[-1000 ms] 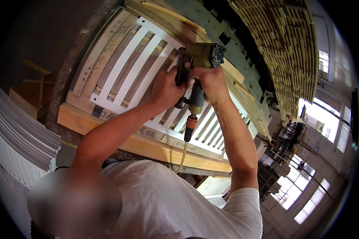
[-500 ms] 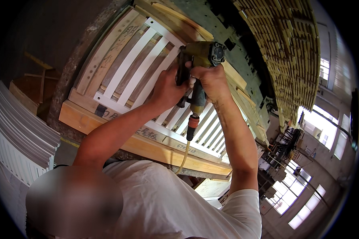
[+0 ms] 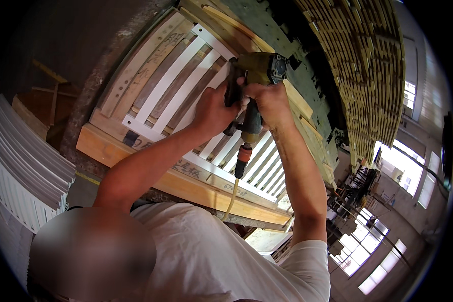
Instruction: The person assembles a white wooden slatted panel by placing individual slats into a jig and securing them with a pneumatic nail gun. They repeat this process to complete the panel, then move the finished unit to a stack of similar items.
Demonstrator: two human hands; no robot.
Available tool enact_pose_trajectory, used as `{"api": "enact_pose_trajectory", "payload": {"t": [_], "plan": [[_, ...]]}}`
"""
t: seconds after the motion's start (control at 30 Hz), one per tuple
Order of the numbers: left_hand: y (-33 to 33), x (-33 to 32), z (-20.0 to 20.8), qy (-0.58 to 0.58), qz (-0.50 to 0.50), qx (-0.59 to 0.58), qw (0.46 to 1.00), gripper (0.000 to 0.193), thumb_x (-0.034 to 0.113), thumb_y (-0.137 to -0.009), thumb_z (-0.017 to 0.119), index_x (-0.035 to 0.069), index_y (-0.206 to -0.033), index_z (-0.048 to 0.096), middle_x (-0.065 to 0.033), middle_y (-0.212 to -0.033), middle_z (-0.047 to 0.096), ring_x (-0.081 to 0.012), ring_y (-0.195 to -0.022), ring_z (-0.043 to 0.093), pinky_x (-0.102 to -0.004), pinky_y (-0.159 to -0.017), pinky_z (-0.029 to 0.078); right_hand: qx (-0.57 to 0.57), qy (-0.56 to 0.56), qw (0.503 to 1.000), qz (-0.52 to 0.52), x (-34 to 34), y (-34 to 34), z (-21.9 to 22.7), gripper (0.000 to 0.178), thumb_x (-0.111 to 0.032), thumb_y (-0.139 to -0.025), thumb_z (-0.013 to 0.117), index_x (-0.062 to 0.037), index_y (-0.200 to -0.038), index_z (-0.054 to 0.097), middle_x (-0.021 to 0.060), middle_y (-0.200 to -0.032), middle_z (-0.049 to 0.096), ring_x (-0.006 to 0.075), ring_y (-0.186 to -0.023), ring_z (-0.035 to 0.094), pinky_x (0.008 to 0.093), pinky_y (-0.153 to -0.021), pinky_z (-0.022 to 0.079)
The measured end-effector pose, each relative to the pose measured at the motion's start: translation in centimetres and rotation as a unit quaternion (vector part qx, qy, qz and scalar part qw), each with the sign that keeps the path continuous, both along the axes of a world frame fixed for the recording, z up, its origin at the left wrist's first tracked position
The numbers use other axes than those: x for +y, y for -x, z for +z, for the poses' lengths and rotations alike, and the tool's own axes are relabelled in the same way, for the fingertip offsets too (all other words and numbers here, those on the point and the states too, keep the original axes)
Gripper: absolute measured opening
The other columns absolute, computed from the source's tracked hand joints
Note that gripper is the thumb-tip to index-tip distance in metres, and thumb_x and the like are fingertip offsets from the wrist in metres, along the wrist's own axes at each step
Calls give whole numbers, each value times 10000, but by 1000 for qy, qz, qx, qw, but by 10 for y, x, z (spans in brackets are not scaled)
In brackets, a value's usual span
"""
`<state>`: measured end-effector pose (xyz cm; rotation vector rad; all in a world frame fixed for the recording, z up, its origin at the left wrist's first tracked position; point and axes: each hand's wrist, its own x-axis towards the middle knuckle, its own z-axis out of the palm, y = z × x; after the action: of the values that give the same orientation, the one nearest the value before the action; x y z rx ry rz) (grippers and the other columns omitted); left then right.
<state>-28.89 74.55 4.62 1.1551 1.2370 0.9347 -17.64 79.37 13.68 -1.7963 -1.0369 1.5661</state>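
Both hands are on a pneumatic nail gun [image 3: 254, 61], an olive-yellow tool with a dark handle. My right hand [image 3: 271, 103] wraps its handle. My left hand [image 3: 210, 113] is closed around the dark part on the gun's left side, the fingers partly hidden. A pale air hose [image 3: 231, 201] runs from the orange and black coupling [image 3: 244, 155] toward my body. Beneath the gun lies a white slatted panel [image 3: 172, 75] inside a wooden frame [image 3: 110, 151] with handwritten marks. My hands and the tool cover part of the panel, and the gun's tip is hidden.
Stacked white slatted panels [image 3: 27, 161] stand at the left. Beyond the frame are loose wooden strips [image 3: 299, 100] on a dark green surface. A tall stack of thin wooden slats [image 3: 365, 65] rises at the upper right. Windows [image 3: 365, 241] line the wall at right.
The panel and wooden frame sit slightly farther right and lower at their far end in the picture. Both hands keep the same hold on the nail gun, which has hardly moved.
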Motion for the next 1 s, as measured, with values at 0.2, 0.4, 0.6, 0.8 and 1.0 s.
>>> {"api": "enact_pose_trajectory", "payload": {"t": [0.2, 0.4, 0.6, 0.8, 1.0], "plan": [[11, 8, -2, -25, 30, 21, 999, 225, 19, -778, 672, -12, -978, 573, -90, -758, 641, -126, -635, 576, -293, -598, 467, 5, 11, 1000, 24, 14, 14, 2, 193, 1, -718, 626, 76, -894, 652, 93, -651, 605, 169, -528, 566, 302, -502, 468], [13, 10, -1, -17, 41, -28, 999, 228, -12, -790, 653, -12, -1000, 565, -87, -810, 654, -125, -749, 634, -287, -667, 506, -7, 21, 999, 35, 17, 20, 2, 200, 23, -723, 619, 56, -919, 628, 79, -634, 579, 156, -507, 542, 292, -486, 463], [13, 10, -11, -6, 32, -51, 998, 337, -25, -787, 641, -18, -1112, 552, -99, -861, 651, -145, -810, 638, -296, -717, 518, -24, 20, 999, 28, 17, 26, 7, 112, -42, -778, 669, 65, -799, 641, 78, -631, 604, 149, -524, 562, 302, -489, 456], [18, 12, -8, -6, 32, -54, 998, 372, 1, -792, 637, -15, -1152, 541, -117, -860, 655, -168, -810, 634, -311, -713, 510, -41, 30, 998, 35, 19, 30, 8, 127, -59, -787, 676, 64, -799, 644, 76, -621, 601, 146, -520, 560, 298, -486, 455], [33, 21, 5, -30, 45, 59, 997, 285, 53, -781, 663, -9, -1042, 566, -138, -777, 664, -277, -681, 629, -356, -644, 492, -14, 10, 998, 58, 31, 38, 5, 123, -22, -765, 641, 78, -835, 652, 85, -632, 604, 147, -519, 556, 293, -483, 460]]}}
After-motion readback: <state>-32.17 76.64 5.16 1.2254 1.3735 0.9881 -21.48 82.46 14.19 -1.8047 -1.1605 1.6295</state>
